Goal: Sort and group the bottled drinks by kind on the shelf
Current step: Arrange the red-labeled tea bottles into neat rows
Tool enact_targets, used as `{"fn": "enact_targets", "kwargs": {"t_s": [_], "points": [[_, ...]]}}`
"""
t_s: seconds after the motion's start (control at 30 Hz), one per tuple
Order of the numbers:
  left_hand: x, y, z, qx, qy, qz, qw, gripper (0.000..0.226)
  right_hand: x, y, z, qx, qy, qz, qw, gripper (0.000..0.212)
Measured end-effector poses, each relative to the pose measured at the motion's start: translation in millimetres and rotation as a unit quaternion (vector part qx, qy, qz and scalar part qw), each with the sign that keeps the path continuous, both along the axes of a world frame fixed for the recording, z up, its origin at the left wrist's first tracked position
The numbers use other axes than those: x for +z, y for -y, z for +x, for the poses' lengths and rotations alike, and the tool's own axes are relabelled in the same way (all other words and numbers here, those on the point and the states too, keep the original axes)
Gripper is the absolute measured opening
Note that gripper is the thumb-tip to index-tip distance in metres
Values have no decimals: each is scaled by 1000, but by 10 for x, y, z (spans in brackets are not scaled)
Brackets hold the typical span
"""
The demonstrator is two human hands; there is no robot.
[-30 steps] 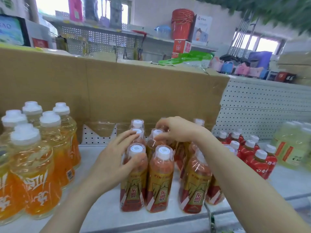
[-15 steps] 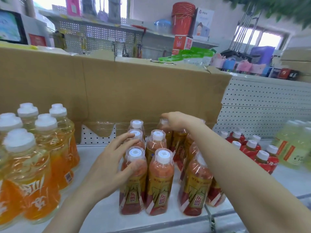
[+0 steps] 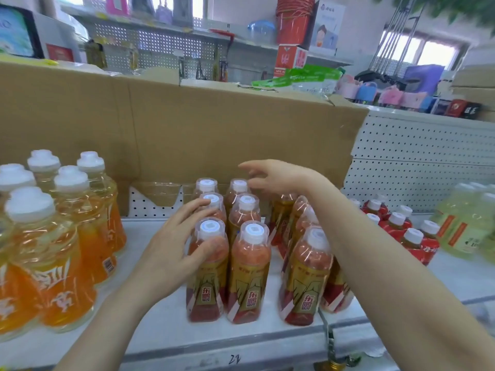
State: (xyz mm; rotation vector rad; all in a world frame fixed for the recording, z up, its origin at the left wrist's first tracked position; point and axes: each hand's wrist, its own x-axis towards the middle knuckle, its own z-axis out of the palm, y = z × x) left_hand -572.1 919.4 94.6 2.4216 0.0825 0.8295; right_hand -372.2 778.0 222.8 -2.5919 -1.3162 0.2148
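Note:
Several brown-gold labelled drink bottles with white caps (image 3: pixel 250 271) stand in rows at the middle of the white shelf (image 3: pixel 166 328). My left hand (image 3: pixel 176 250) rests flat against the left side of the front-left bottle (image 3: pixel 207 274), fingers spread, thumb on its shoulder. My right hand (image 3: pixel 273 176) hovers open just above the back-row caps, fingers apart, holding nothing. My right forearm crosses over the right-hand rows.
Large orange drink bottles (image 3: pixel 61 250) crowd the left of the shelf. Small red bottles (image 3: pixel 401 231) and pale yellow-green bottles (image 3: pixel 468 226) stand at the right. A cardboard sheet (image 3: pixel 187 135) lines the back, white pegboard (image 3: pixel 423 162) beside it.
My right hand has let go of a back-row bottle, lifted and opened above the caps. My left hand has stayed pressed against the front-left bottle.

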Motion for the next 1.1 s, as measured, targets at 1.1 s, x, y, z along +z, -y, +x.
{"fn": "enact_targets", "kwargs": {"t_s": [1.1], "points": [[-28,727,-126,144,171,143,964,40,-703,1751,-523,-172,133,325,920,44]]}}
